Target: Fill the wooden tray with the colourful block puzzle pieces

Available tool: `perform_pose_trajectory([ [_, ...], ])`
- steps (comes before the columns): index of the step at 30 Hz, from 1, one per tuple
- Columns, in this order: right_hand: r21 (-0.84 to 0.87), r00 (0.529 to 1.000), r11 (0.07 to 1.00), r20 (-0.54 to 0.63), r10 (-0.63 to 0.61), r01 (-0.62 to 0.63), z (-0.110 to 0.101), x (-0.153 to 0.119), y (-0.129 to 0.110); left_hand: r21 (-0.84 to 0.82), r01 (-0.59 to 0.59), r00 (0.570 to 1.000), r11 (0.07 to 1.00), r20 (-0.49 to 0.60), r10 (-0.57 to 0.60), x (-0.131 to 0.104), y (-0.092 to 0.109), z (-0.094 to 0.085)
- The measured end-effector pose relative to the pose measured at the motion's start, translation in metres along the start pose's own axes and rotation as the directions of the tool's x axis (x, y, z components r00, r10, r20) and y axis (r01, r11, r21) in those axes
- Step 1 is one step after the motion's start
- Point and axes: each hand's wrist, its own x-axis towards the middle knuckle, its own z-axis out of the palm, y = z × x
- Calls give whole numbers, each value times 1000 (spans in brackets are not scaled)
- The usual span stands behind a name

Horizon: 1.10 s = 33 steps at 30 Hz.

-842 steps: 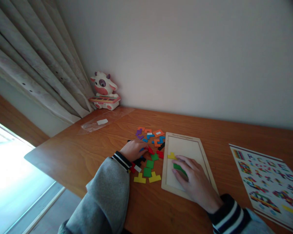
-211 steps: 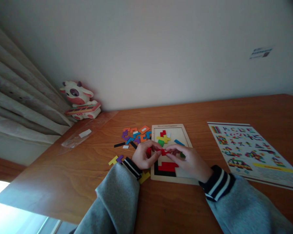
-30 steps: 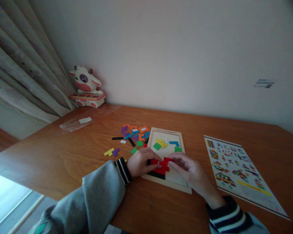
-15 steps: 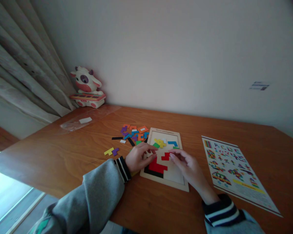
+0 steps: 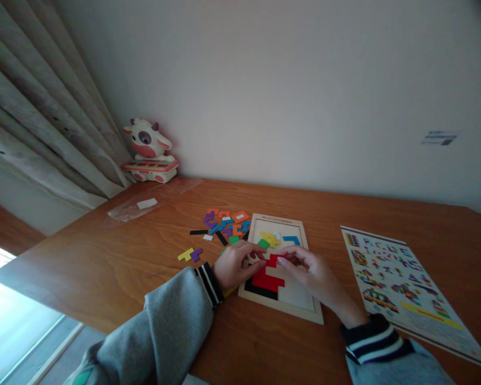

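Note:
A light wooden puzzle tray (image 5: 300, 314) lies on the table with both hands over it. My right hand (image 5: 315, 275) pinches the right end of a small red piece (image 5: 273, 260). The fingertips of my left hand (image 5: 240, 262) are at that piece's left end, thumb and fingers bent toward it. Below it in the tray lie a larger red area (image 5: 266, 279) and a black piece (image 5: 260, 290). Further up are a yellow piece (image 5: 270, 239), a green piece (image 5: 263, 244) and a blue piece (image 5: 292, 239).
Several loose coloured pieces (image 5: 236, 229) lie left of the tray, with a yellow one (image 5: 185, 254) and a purple one (image 5: 196, 255) nearer. A printed pattern sheet (image 5: 404, 289) is at the right. A cow toy (image 5: 150, 152) and plastic wrapping (image 5: 124, 214) are at the back left.
The whole view has shifted, so the things appear a little further right and lower. My left fingertips have come closer to the small red piece, which now sits nearer the larger red area.

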Motion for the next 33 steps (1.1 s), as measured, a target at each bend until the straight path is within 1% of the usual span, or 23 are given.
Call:
perform_pose_trajectory([
  [3, -59, 984, 997, 166, 64, -55, -16, -6, -1, 15, -111, 992, 994, 65, 110, -1, -1, 1],
  [5, -47, 967, 993, 229, 112, -104, -29, -9, -1, 37, -201, 975, 979, 104, 196, 0, 0, 0],
  [8, -22, 944, 985, 282, 169, -170, -42, -13, 3, 35, -329, 930, 944, 185, 317, 1, 3, -2],
  [10, -34, 920, 976, 327, 214, -215, -45, -15, 5, 30, -400, 894, 916, 233, 383, 1, 6, -2],
  [12, -37, 896, 967, 367, 249, -253, -45, -17, 8, 40, -448, 866, 893, 267, 423, 1, 7, -1],
  [14, -50, 888, 962, 374, 266, -267, -45, -17, 11, 59, -468, 853, 882, 291, 433, 1, 8, 0],
  [19, -104, 903, 960, 325, 281, -261, -42, -15, 14, 84, -491, 838, 867, 316, 444, -1, 6, 1],
  [26, -196, 918, 956, 289, 270, -219, -34, -16, 8, 112, -495, 832, 862, 348, 432, -1, 4, 1],
  [30, -171, 930, 967, 284, 234, -191, -35, -16, 9, 119, -493, 831, 862, 357, 427, -2, 4, 1],
  [33, -109, 949, 983, 262, 174, -150, -36, -15, 8, 108, -495, 830, 862, 352, 432, -1, 6, 0],
])
